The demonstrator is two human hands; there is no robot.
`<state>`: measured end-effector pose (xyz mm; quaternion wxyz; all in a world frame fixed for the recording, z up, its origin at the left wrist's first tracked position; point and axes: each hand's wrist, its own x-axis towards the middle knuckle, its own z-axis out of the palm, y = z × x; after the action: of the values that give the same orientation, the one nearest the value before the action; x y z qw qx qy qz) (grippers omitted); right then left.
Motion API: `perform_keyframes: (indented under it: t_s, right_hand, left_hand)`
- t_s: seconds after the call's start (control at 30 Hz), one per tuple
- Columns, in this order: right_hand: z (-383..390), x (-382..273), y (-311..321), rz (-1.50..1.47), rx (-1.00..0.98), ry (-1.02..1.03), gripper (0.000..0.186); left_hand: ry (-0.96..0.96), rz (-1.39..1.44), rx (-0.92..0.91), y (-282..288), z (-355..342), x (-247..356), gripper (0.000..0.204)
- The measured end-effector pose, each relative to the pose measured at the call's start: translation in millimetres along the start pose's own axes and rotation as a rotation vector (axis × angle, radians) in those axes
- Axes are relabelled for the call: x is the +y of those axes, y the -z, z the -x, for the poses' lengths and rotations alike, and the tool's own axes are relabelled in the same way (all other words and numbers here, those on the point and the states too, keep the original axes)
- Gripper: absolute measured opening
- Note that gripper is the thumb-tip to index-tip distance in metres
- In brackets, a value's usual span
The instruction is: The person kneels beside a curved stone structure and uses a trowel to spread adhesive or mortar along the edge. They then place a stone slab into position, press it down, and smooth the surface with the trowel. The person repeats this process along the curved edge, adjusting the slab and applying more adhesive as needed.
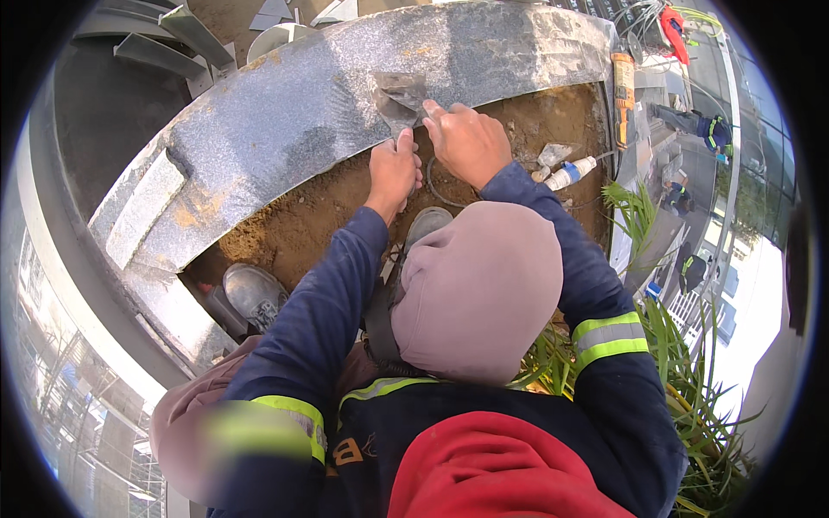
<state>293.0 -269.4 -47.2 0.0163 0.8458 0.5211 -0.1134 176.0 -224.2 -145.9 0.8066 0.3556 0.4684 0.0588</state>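
Observation:
My left hand (393,173) is closed round a metal scraper (397,112), with its blade pointing up over the curved grey speckled stone slab (276,112). My right hand (466,142) is just right of it, fingers curled at a second metal blade (401,86) that meets or overlaps the first; I cannot make out exactly how it is gripped. Both hands are above the brown soil (302,211) along the slab's inner edge. A narrow stone offcut (147,203) lies on the slab's left end.
A caulking gun (623,95), a white cylindrical tool (570,173) with a cable and plants (639,216) are at the right. Grey offcuts (173,47) lie beyond the slab. My shoe (255,293) rests in the soil. Several workers (712,129) are at the far right.

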Motion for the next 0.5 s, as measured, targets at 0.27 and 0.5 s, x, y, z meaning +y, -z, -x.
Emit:
perform_keyframes:
  t_s: [0.27, 0.5]
  right_hand:
    - [0, -12, -4, 0.006, -0.005, 0.043, 0.030]
    - [2, -20, 4, -0.004, -0.140, 0.083, 0.033]
  left_hand:
    - [-0.006, -0.038, -0.021, 5, -3, 2, 0.041]
    - [-0.038, -0.035, -0.009, 13, -8, 2, 0.042]
